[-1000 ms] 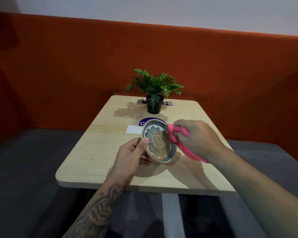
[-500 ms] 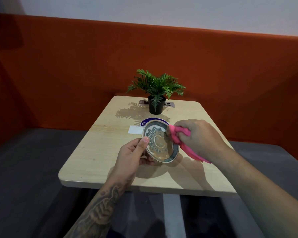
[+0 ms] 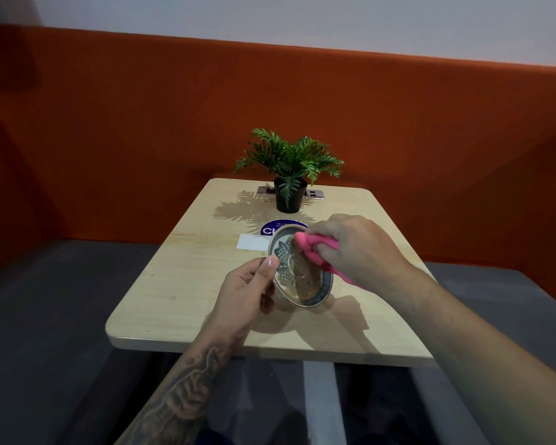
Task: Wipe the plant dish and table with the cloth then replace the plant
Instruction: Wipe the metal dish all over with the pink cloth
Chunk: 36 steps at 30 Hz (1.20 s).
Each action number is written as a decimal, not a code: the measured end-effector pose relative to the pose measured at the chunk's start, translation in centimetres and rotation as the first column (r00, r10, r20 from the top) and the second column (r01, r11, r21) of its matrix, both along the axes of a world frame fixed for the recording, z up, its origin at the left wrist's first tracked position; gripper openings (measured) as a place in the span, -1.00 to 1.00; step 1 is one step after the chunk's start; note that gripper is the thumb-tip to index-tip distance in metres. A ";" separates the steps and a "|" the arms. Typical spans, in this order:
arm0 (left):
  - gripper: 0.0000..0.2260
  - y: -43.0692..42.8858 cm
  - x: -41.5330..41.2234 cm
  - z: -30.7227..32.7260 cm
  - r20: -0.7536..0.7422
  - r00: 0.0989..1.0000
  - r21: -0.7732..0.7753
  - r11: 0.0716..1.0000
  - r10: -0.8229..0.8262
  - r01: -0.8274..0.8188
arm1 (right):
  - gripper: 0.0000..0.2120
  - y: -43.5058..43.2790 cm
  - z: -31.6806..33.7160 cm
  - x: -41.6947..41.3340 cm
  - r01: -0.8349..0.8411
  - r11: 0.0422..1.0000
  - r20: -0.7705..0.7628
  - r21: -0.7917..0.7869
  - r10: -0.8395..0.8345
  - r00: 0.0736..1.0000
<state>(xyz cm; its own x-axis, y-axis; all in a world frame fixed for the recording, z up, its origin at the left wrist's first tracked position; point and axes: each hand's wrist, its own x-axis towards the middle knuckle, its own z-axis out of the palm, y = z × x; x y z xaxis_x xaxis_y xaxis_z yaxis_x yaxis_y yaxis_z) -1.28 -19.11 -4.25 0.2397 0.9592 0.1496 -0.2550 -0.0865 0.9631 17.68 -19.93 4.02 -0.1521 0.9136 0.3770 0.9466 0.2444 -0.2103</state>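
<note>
Over the near half of the wooden surface (image 3: 180,284), the left hand (image 3: 244,290) grips the tilted patterned dish (image 3: 302,284) by its rim. Right of the dish, the right hand (image 3: 357,248) clutches a pink cloth (image 3: 308,247) pressed to its face. Just behind the dish lie a white card (image 3: 252,242) and a blue sticker (image 3: 268,229). Farther behind it, the potted plant (image 3: 289,165) stands near the far edge. Bare wood runs left of the dish.

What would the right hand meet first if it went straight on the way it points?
The dish: the right hand points left into its tilted face, and the pink cloth it grips seems to touch it. The left hand holds the dish.
</note>
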 end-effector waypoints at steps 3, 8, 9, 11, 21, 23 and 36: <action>-0.73 0.0 -0.1 -0.1 -0.012 1.000 0.006 1.000 -0.014 0.014 | -0.75 -0.4 0.1 -0.5 -0.039 0.999 0.000 -0.022 0.039 0.999; -0.73 0.0 0.0 0.1 -0.036 0.999 0.010 1.000 -0.022 0.022 | -0.74 0.2 0.4 -0.1 0.022 1.000 0.034 0.014 -0.023 0.999; -0.73 -0.1 0.0 0.1 -0.030 0.999 0.007 1.000 -0.023 0.024 | -0.74 0.1 0.3 -0.4 -0.003 1.000 0.033 0.013 0.002 0.999; -0.73 -0.1 0.0 0.1 -0.020 1.000 0.006 1.000 -0.022 0.022 | -0.74 -0.1 0.2 -1.0 -0.039 0.999 0.039 0.013 0.039 0.998; -0.54 0.3 0.2 -0.2 -0.012 1.000 -0.038 0.999 -0.004 0.004 | -0.76 -0.4 0.7 -1.0 -0.032 0.999 0.002 -0.023 0.032 0.999; -0.54 0.4 0.2 -0.3 -0.014 1.000 -0.028 1.000 -0.003 0.002 | -0.76 -0.2 1.0 -0.7 0.023 1.000 0.061 -0.013 -0.023 0.998; -0.59 0.4 0.2 -0.3 -0.004 1.000 -0.027 1.000 -0.013 0.013 | -0.72 -0.6 0.8 -1.6 -0.053 0.993 -0.053 -0.104 0.048 0.997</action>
<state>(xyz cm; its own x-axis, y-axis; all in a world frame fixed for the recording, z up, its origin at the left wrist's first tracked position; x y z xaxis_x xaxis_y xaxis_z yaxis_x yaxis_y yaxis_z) -1.09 -18.69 -4.59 0.2525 0.9598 0.1227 -0.2523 -0.0571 0.9660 16.03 -20.57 4.84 -0.1821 0.9404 0.2871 0.9212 0.2652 -0.2847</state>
